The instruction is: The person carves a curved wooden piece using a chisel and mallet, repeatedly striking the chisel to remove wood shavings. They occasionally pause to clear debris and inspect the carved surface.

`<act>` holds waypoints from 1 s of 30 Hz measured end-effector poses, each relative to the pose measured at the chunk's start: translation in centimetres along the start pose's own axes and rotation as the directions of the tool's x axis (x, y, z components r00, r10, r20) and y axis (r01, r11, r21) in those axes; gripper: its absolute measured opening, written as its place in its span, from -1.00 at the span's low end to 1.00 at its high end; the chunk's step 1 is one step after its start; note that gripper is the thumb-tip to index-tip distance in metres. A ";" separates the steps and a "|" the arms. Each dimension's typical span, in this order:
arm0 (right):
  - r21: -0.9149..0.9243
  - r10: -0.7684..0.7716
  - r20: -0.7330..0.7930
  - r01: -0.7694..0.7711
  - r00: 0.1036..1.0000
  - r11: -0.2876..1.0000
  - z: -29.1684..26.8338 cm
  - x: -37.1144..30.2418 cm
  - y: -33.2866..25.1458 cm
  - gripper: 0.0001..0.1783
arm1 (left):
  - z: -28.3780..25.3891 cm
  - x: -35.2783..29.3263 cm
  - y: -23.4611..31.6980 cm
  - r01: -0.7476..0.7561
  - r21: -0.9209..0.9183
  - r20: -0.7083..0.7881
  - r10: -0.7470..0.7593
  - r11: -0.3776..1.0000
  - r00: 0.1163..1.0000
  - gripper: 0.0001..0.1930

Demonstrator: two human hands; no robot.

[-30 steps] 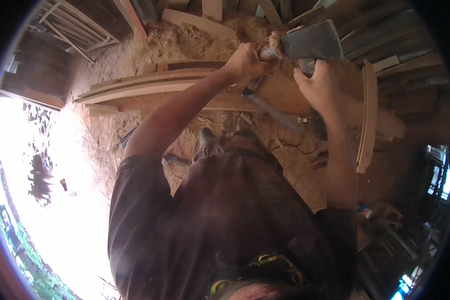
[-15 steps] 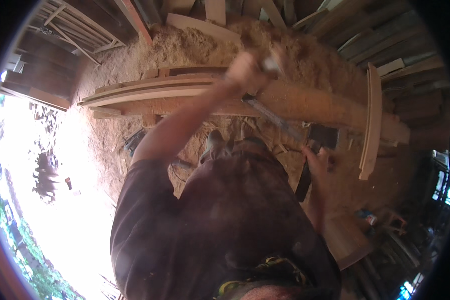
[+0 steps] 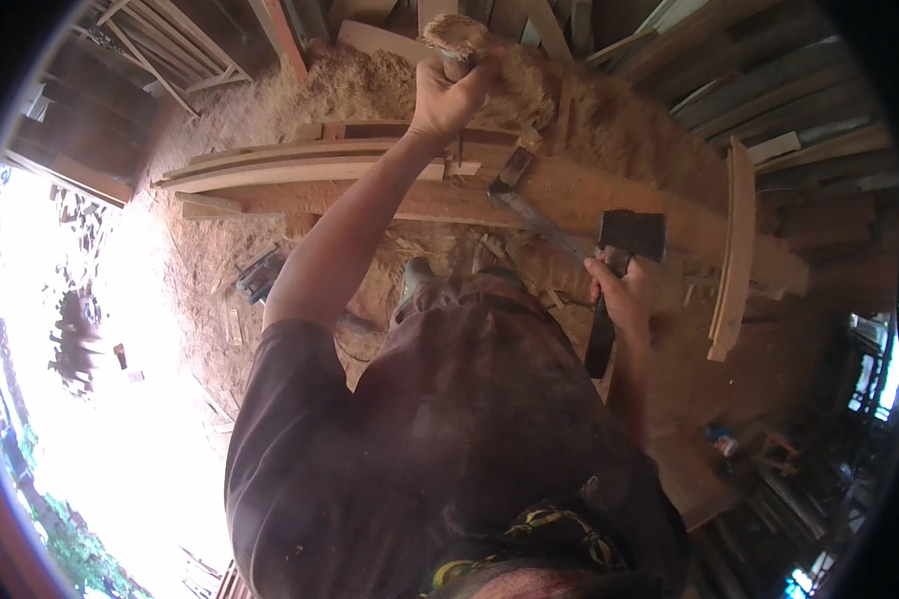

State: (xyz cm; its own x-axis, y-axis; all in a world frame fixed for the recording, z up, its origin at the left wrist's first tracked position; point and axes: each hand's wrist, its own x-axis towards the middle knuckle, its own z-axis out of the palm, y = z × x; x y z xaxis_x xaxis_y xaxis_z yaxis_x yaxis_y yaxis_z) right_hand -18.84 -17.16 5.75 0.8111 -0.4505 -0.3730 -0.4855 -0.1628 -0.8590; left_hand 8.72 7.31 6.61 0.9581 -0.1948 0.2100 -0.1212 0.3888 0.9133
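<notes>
My left hand (image 3: pixel 448 100) is closed around a chisel with a wooden handle (image 3: pixel 456 38), whose frayed, flattened top stands up above the fist. The chisel's thin blade points down toward the wooden beam (image 3: pixel 569 200); whether its tip touches the wood I cannot tell. In my right hand (image 3: pixel 621 293) is a hammer with a dark blocky head (image 3: pixel 633 235), its dark handle slanting back toward my body. Between the hands, an L-shaped metal tool like a square (image 3: pixel 539 214) lies across the beam, its long arm reaching toward my right hand.
Long wooden strips (image 3: pixel 300 175) lie along the beam's left part. A narrow board (image 3: pixel 736 250) lies crosswise at the right. Sawdust (image 3: pixel 370 85) covers the ground. A dark power tool (image 3: pixel 260 275) sits at the left near my feet. Stacked timber (image 3: pixel 769 90) stands at the back right.
My left hand has moved away from me and slightly left with the chisel. My right hand and the hammer have shifted slightly farther from my body.
</notes>
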 end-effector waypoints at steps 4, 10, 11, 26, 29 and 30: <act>-0.053 -0.045 0.037 0.047 0.998 0.997 0.4 -0.2 -0.5 -0.79 | -0.4 -0.2 -0.8 0.063 0.025 0.011 -0.063 0.998 0.998 -0.69; -0.072 -0.025 0.008 0.026 1.000 0.997 1.3 -1.0 -0.8 -0.80 | -1.3 -0.5 -1.7 0.091 0.115 0.019 -0.094 0.989 0.995 -0.66; -0.074 -0.024 0.004 0.024 1.000 0.997 1.4 -1.0 -1.0 -0.80 | -1.3 -0.5 -1.9 0.066 0.109 0.012 -0.068 0.992 0.998 -0.66; -0.370 -0.654 -0.130 0.576 0.745 0.729 4.8 0.5 -19.6 -0.72 | -0.2 -2.2 -0.4 0.075 0.100 0.027 -0.078 0.992 0.997 -0.73; -0.588 -0.760 0.025 0.625 0.649 0.514 7.4 1.4 -23.5 -0.70 | 0.0 -2.1 -1.6 -0.032 0.126 0.048 0.026 0.992 0.999 -0.73; -0.728 -0.746 0.163 0.590 0.645 0.351 8.6 3.0 -22.7 -0.67 | 0.4 -2.2 -1.8 -0.019 0.130 0.063 0.011 0.991 0.998 -0.73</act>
State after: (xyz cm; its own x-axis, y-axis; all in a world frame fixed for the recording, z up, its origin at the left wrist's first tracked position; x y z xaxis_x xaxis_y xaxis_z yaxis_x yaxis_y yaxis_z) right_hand -2.56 -7.29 21.10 0.9389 -0.0259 0.3432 0.0707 -0.9614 -0.2659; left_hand 6.68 6.64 4.62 0.9386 -0.2463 0.2417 -0.1725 0.2719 0.9468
